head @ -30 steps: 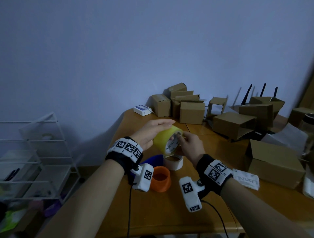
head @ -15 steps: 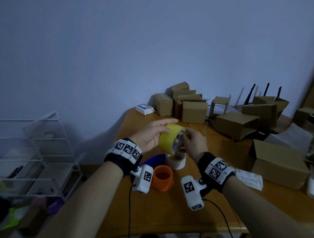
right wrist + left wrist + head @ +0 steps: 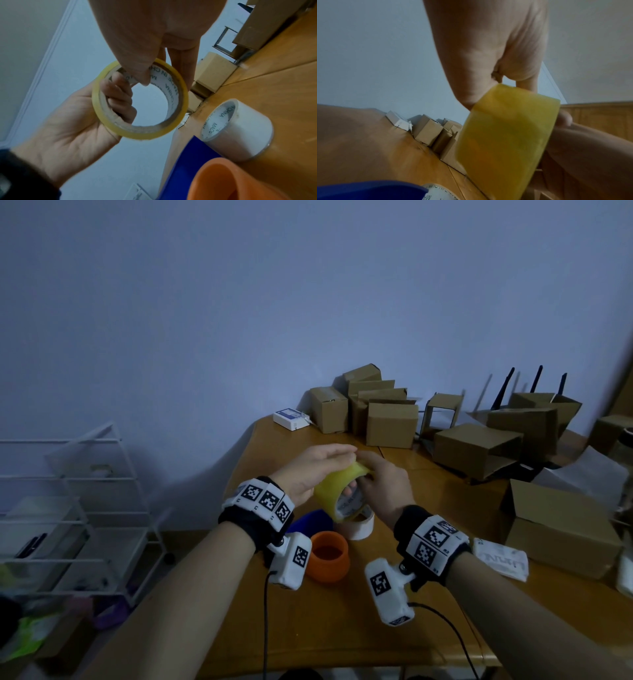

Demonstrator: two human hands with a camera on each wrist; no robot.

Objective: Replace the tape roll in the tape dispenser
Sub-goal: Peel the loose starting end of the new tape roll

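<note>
I hold a yellow tape roll point(image 3: 331, 495) point(image 3: 505, 135) point(image 3: 142, 135) in the air above the table. My left hand point(image 3: 308, 470) point(image 3: 68, 121) grips it with fingers curled through the white core. My right hand point(image 3: 383, 484) point(image 3: 137, 40) pinches the roll's top edge, thumb inside the core and fingers outside. Below the roll on the table lie a white tape roll point(image 3: 359, 529) point(image 3: 240, 128), a blue plastic piece point(image 3: 308, 522) point(image 3: 185, 162) and an orange cup-shaped piece point(image 3: 329, 556) point(image 3: 231, 182).
Several cardboard boxes point(image 3: 390, 424) crowd the back of the wooden table point(image 3: 342, 628), with a larger box point(image 3: 561, 529) at the right. A small white device point(image 3: 291, 417) sits at the far corner. A white packet point(image 3: 500, 561) lies by my right wrist. A wire rack point(image 3: 68, 508) stands left of the table.
My right hand has slid up from the roll's side to its top edge, where it meets my left fingertips. The roll has tipped a little lower.
</note>
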